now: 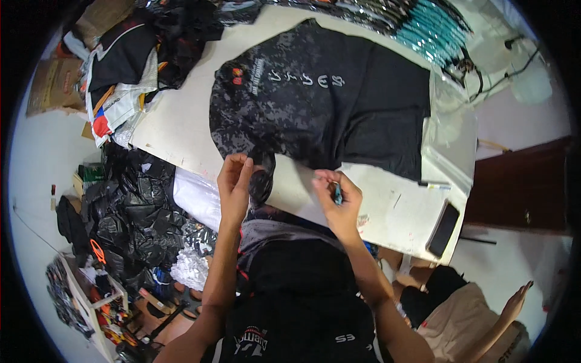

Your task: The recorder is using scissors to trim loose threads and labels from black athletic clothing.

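One pinch: the left hand (234, 184) clamps its fingers on a grey-patterned black fabric garment (284, 115), the right hand (344, 206) curling its own round a small teal object (338, 193).

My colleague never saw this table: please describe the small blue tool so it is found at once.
On the white table lies a black-and-grey garment. At its near edge, find the camera wearer's right hand. The small blue tool is held there, its blue setting it apart from the dark cloth.

A garment workshop: a dark garment (330, 109) lies across the white table (175, 115), plastic-wrapped packages (426, 33) line its far edge, and black bags (136, 212) heap to its left.
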Motion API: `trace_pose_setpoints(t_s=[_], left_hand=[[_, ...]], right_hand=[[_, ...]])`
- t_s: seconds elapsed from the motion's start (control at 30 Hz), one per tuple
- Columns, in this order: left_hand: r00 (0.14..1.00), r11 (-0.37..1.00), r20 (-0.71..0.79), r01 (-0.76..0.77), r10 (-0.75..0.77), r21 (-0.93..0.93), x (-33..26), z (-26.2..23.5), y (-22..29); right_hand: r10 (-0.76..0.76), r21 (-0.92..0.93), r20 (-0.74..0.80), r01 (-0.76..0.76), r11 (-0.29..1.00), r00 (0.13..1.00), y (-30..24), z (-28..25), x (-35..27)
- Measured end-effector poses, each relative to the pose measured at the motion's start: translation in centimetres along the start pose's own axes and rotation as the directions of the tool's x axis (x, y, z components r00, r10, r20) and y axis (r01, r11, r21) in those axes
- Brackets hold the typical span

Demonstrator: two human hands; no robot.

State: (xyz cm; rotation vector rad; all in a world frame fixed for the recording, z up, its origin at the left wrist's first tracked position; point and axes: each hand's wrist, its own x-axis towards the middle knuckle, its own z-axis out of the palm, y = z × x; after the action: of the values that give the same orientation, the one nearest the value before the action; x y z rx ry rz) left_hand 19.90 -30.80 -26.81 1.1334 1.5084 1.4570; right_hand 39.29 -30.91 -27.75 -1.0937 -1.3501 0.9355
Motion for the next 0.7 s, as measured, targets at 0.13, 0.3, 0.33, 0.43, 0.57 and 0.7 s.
trace_pose_setpoints(t_s=[0.13, 0.3, 0.33, 0.43, 0.57, 0.7], left_hand=[[0.984, 0.903, 0.127, 0.169, -0.128, -0.394, -0.2, 1.4, 1.1], [0.976, 0.946, 0.22, 0.074, -0.003, -0.314, -0.3, 2.2, 1.6], [0.974, 0.945, 0.224, 0.077, -0.004, -0.317, -0.2, 2.3, 1.6], [0.968, 0.98, 0.249, 0.011, 0.04, -0.201, 0.1, 1.8, 2.2], [0.975, 0.966, 0.213, 0.003, 0.054, -0.259, -0.4, 2.5, 3.1], [0.951, 0.787, 0.305, 0.158, 0.04, -0.596, -1.3, 2.9, 3.1]], right_hand=[[-0.115, 0.066, -0.028, 0.116, 0.991, 0.993, -1.3, 3.4, 0.6], [-0.132, 0.031, -0.035, 0.134, 0.991, 0.991, -0.2, 4.1, 1.7], [-0.099, 0.061, 0.01, 0.098, 0.993, 0.995, 0.2, 3.9, 1.7], [0.023, 0.217, 0.083, -0.04, 0.975, 0.996, -0.3, 2.9, 1.8], [0.055, 0.235, 0.106, -0.079, 0.969, 0.993, -2.2, 1.9, 1.8], [-0.253, -0.017, -0.03, 0.252, 0.967, 0.967, -3.1, 1.4, 1.1]])
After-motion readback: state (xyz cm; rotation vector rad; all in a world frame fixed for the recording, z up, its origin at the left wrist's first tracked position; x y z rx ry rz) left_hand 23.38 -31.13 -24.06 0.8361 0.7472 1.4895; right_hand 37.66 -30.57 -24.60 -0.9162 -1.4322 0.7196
